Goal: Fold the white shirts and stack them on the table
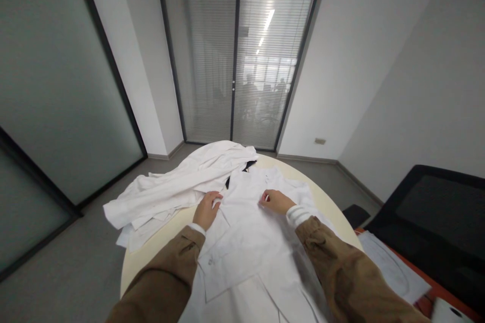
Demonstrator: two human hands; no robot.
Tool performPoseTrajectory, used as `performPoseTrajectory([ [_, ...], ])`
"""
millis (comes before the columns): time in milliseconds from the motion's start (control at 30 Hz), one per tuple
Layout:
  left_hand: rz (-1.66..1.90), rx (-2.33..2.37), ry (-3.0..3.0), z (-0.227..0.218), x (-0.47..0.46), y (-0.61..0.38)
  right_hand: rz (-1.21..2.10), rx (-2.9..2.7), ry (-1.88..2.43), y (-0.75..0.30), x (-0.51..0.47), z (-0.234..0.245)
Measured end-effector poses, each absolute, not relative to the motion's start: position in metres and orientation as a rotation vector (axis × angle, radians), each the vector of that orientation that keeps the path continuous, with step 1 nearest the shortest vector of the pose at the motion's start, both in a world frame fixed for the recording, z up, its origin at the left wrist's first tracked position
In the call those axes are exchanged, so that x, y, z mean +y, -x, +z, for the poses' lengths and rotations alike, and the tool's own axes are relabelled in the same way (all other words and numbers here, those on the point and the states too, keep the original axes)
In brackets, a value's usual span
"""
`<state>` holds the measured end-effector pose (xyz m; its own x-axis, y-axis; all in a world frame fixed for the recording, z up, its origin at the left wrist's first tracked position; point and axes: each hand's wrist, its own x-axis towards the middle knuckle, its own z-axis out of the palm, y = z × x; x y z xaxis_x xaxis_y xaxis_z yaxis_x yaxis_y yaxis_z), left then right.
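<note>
A white button-front coat (242,242) lies spread out on a round cream table (151,247), its collar at the far side. My left hand (207,210) is on the coat's chest, fingers pinched into the cloth near the front edge. My right hand (275,202) sits on the opposite side of the chest, its fingers curled into the fabric. A heap of white garments (166,194) lies to the left and partly under the coat's shoulder. Something dark (248,165) shows at the collar. Both my brown sleeves cover the near part of the coat.
A black mesh office chair (432,217) stands at the right, beside an orange-edged desk (439,292) holding white papers (394,272). Ahead is a glass door with blinds (237,60). A frosted glass wall (56,106) runs along the left, above a grey floor (68,222).
</note>
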<state>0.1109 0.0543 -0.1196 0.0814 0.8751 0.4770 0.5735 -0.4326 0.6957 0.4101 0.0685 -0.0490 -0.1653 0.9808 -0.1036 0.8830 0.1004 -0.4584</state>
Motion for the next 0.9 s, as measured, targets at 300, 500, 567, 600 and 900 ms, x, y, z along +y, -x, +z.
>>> performPoseTrajectory([
  [300,0.887,1.615,-2.193,-0.109,0.033,-0.115,0.78,-2.425,1.459,-0.454,-0.002,-0.055],
  [500,0.686,1.656,-1.949,-0.094,0.015,-0.104,0.852,-2.595,1.671,-0.461,-0.011,-0.073],
  [567,0.589,1.595,-1.889,-0.09,0.006,-0.097,0.834,-2.586,1.718,-0.46,-0.008,-0.071],
  [600,0.545,1.573,-1.879,-0.088,0.002,-0.094,0.827,-2.565,1.749,-0.459,-0.007,-0.069],
  [900,0.697,1.648,-1.471,-0.086,0.0,-0.101,0.642,-2.549,1.509,-0.393,-0.021,-0.056],
])
